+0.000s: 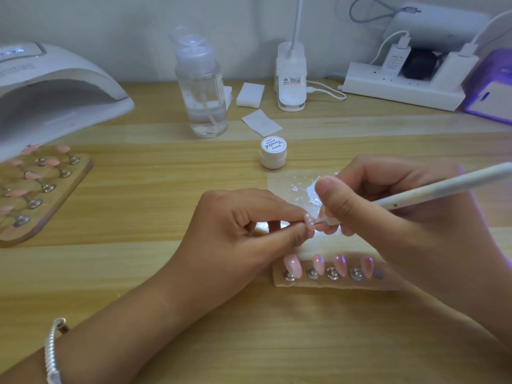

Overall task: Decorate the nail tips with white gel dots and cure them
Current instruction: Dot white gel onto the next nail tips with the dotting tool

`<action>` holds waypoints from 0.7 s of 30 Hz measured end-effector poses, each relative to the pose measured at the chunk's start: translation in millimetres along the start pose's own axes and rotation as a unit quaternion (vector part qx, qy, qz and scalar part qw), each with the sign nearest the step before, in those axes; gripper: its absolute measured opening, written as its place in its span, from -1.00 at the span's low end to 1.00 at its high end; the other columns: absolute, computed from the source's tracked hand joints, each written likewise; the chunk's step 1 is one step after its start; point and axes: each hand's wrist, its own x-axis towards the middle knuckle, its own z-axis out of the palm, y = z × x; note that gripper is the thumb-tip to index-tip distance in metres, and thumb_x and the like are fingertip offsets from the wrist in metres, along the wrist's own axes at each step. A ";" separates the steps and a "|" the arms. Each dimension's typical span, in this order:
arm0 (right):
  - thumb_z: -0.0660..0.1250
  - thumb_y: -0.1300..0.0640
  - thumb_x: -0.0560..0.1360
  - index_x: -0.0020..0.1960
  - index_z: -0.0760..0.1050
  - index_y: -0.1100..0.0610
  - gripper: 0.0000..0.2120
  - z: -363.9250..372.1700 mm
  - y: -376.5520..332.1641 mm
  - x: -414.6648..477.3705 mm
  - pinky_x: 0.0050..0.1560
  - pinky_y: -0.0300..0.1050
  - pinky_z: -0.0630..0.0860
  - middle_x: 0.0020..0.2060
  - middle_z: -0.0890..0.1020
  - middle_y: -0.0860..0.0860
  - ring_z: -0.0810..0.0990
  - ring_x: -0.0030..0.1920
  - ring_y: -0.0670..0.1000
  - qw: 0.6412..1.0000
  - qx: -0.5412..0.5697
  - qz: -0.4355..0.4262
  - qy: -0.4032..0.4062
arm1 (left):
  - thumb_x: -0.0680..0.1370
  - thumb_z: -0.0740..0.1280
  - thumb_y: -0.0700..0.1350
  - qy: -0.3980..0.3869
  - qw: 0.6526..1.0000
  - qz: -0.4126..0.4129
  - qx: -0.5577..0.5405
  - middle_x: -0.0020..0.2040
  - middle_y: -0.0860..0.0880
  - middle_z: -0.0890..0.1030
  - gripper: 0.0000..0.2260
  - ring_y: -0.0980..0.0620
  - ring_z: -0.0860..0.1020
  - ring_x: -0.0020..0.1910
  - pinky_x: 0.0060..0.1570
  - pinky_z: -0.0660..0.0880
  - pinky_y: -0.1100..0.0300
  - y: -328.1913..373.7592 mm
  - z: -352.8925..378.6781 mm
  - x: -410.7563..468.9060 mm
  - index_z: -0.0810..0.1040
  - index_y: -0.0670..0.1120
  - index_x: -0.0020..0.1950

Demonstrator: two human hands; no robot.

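Left hand (249, 225) is pinching a pink nail tip (309, 220) between thumb and fingers, and a few white dots are showing on it. Right hand (388, 206) is gripping the white dotting pen (432, 191) like a pencil, with its fine point sitting right at the tip's edge. The little white gel jar (273, 152) is sitting lidded just behind the clear palette (293, 187) smeared with white gel, four more pink tips (318, 264) are standing on the holder strip (304, 284) near the right hand, and the curing lamp (55, 87) is sitting far left.
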 end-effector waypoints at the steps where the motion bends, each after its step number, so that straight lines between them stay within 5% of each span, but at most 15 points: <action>1: 0.38 -0.06 0.47 -0.29 0.59 0.05 -0.76 0.0 0.4 -0.1 -0.65 -0.17 0.40 -0.46 0.62 -0.02 0.57 -0.55 0.07 1.000 0.002 0.001 0.000 | 0.47 0.49 -0.22 0.000 1.000 0.000 -0.002 -0.29 0.04 0.69 -0.94 0.18 0.53 -0.34 -0.29 0.32 0.50 0.3 0.0 0.1 0.75 -0.09 -0.11; 6: 0.41 -0.04 0.50 -0.30 0.59 0.03 -0.76 -0.5 3.4 0.0 -0.62 -0.26 0.40 -0.47 0.61 -0.06 0.56 -0.54 0.05 1.000 -0.006 -0.008 0.002 | 0.47 0.49 -0.21 0.001 1.000 0.002 0.001 -0.28 0.06 0.69 -0.94 0.19 0.53 -0.34 -0.30 0.31 0.50 0.3 -0.1 -0.1 0.75 -0.08 -0.10; 11: 0.38 -0.08 0.48 -0.29 0.58 0.10 -0.71 -4.2 6.3 1.9 -0.54 -0.12 0.49 -0.43 0.64 0.02 0.60 -0.44 0.11 0.999 0.042 -0.004 0.010 | 0.47 0.50 -0.21 0.008 1.000 -0.006 -0.001 -0.31 0.07 0.68 -0.97 0.15 0.55 -0.34 -0.30 0.32 0.46 -0.9 1.0 -0.7 0.74 -0.11 -0.16; 15: 0.39 -0.03 0.48 -0.35 0.56 0.07 -0.73 -8.4 6.0 6.7 -0.34 -0.31 0.49 -0.45 0.64 0.02 0.65 -0.40 -0.03 0.995 0.097 -0.017 0.034 | 0.47 0.51 -0.20 0.011 1.000 -0.012 -0.015 -0.31 0.09 0.68 -0.97 0.15 0.56 -0.33 -0.30 0.33 0.46 -0.4 1.5 -0.8 0.73 -0.11 -0.18; 21: 0.44 -0.10 0.47 -0.34 0.54 0.06 -0.70 -13.5 2.8 13.1 -0.31 -0.19 0.51 -0.47 0.60 -0.01 0.60 -0.44 0.02 0.989 0.104 -0.052 0.088 | 0.45 0.51 -0.18 0.019 0.999 -0.026 -0.040 -0.23 0.12 0.70 -0.96 0.26 0.52 -0.35 -0.31 0.35 0.45 0.9 2.0 -1.5 0.75 -0.08 -0.13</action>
